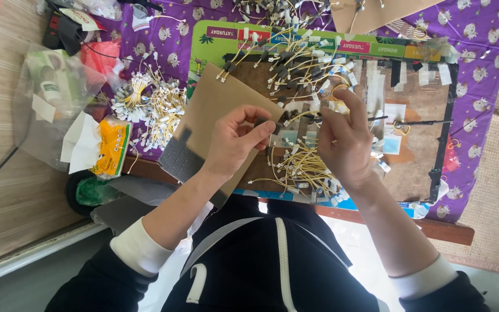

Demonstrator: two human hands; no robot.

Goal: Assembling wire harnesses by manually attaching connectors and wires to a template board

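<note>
In the middle of the frame the left hand (235,138) pinches a small dark connector (260,122) between thumb and forefinger, the fingertips pressed together on it. Just right of it, the right hand (345,141) holds the other end of a short yellow wire (295,118), which runs across the gap between the two hands; its thumb and fingers are closed on the wire while the forefinger points up toward the top of the frame. The two hands are near each other but not touching.

Below and between the hands lies a loose heap of yellow wires (304,167) with white and dark ends, resting on a worn brown board (420,104). A piece of tan cardboard (212,107) with a dark foam strip (179,157) lies under the left hand, tilted toward the lower left. More wires are scattered in rows (295,58) along the upper middle of the board.

To the left of the cardboard, a bundle of white-tipped wires (148,104) sits on a purple patterned cloth (480,40). Further left are a yellow packet (111,147) and a clear plastic bag (47,92). A black thin tool (423,122) lies on the board to the right of the right hand. The person's dark sleeves with white cuffs (137,248) fill the bottom of the frame.
</note>
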